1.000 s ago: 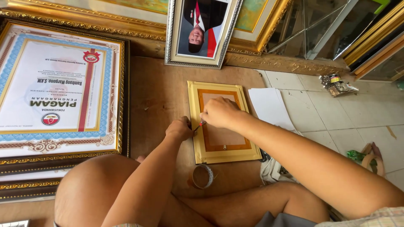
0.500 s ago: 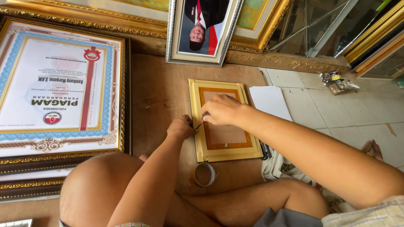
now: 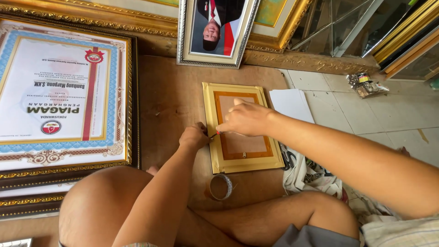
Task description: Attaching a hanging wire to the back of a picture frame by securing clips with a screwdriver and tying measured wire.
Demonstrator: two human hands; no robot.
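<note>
Small frame (image 3: 242,161) yellow-gold, with brown backing panel inside an orange-brown border. Just below it, tape roll (image 3: 221,186) brown. Board (image 3: 170,100) under the frame plain brown. Left of the frame, big certificate (image 3: 61,93) white with light blue patterned border, red vertical ribbon stripe, red round seal, in dark frame with gold ornament. Above the frame, portrait frame (image 3: 215,59) silver-grey. Right of the frame, paper sheet (image 3: 291,104) white on pale grey floor tiles (image 3: 375,119).
</note>
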